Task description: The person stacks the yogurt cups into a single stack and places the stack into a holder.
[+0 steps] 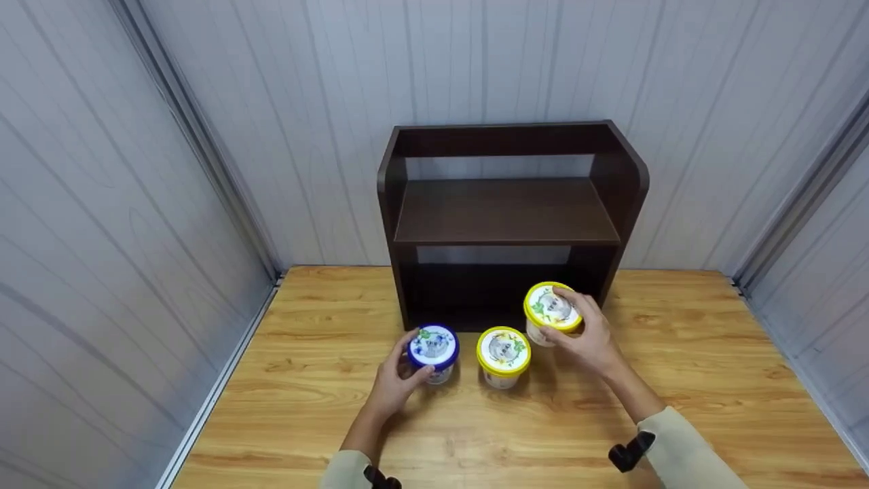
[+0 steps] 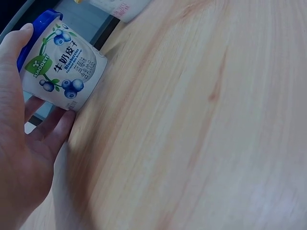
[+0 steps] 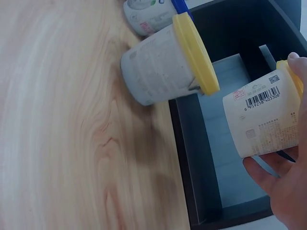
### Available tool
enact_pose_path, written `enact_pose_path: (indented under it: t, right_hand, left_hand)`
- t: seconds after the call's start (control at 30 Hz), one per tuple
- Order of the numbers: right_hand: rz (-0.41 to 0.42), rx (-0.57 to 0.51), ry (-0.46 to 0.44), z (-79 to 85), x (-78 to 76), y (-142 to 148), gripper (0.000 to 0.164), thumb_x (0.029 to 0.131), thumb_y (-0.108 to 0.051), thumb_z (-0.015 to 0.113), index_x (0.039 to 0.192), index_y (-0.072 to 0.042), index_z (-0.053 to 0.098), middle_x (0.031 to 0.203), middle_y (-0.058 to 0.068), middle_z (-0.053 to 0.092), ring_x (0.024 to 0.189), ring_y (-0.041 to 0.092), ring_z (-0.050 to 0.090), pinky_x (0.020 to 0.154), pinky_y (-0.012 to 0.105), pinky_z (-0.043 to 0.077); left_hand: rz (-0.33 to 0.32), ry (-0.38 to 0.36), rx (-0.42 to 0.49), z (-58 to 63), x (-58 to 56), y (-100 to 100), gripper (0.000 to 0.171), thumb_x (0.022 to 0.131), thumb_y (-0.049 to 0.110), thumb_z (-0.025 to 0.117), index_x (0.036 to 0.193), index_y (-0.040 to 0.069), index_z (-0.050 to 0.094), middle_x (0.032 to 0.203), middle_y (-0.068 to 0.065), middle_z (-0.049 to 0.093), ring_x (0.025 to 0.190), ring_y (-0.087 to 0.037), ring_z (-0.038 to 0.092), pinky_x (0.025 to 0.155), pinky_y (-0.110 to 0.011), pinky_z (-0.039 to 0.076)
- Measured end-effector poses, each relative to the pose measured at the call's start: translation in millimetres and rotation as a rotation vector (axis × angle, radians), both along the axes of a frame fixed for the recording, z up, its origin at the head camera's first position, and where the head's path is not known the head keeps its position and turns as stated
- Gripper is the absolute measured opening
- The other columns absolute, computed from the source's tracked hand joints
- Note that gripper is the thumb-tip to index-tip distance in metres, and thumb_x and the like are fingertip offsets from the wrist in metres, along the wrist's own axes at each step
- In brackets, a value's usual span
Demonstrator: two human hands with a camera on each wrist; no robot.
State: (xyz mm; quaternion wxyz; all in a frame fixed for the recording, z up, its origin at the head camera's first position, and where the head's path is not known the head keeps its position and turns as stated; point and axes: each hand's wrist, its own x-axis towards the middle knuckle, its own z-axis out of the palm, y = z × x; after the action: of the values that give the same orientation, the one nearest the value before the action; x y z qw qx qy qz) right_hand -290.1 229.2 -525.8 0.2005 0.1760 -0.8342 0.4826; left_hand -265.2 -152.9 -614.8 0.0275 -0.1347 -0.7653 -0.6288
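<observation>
My left hand (image 1: 394,377) grips a blue-lidded yogurt cup (image 1: 433,348) by its sides, thumb near the lid. In the left wrist view the cup's blueberry label (image 2: 67,67) faces the camera, and the cup stands on the table. With my right hand (image 1: 592,339) I hold a yellow-lidded yogurt cup (image 1: 551,305) raised at the front of the shelf's lower level. Its barcode side (image 3: 264,112) shows in the right wrist view. Between the hands a second yellow-lidded cup (image 1: 504,353) stands upright on the table, untouched.
A dark brown two-level shelf (image 1: 509,210) stands at the back, against the pale wall panels (image 1: 339,102). Its side panels (image 1: 621,176) rise on both sides of the levels. Under everything is a wood-grain table (image 1: 285,401), bounded by walls at left and right.
</observation>
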Motion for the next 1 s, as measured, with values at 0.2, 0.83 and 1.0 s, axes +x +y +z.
enact_pose_path:
  t: [0.2,0.83,1.0]
  right_hand:
    - [0.016,0.0,-0.019,5.5,-2.4,-10.4,0.075,0.074,-0.024,0.092,0.141,-0.016,0.059,0.122,0.007,0.057,0.108,0.018,0.052,0.092,0.02,0.04]
    - [0.105,-0.02,-0.062,36.3,11.1,-66.9,0.073,0.077,-0.016,0.089,0.141,-0.004,0.056,0.125,0.019,0.055,0.112,0.032,0.055,0.097,0.049,0.047]
    - [0.139,-0.025,-0.089,54.7,24.4,-85.0,0.069,0.079,-0.014,0.087,0.139,-0.001,0.057,0.123,0.018,0.056,0.112,0.03,0.056,0.096,0.047,0.049]
  left_hand:
    - [-0.007,-0.005,0.005,0.5,-0.4,1.1,0.076,0.091,0.024,0.077,0.156,0.023,0.038,0.142,-0.021,0.05,0.126,-0.035,0.057,0.104,-0.04,0.049]
    - [-0.002,0.001,-0.005,0.2,-1.0,0.5,0.076,0.091,0.024,0.078,0.156,0.023,0.039,0.139,-0.02,0.051,0.125,-0.034,0.057,0.104,-0.042,0.049]
    - [0.001,0.005,-0.007,0.8,-0.2,0.0,0.077,0.091,0.025,0.078,0.157,0.021,0.038,0.139,-0.019,0.051,0.124,-0.034,0.057,0.104,-0.042,0.049]
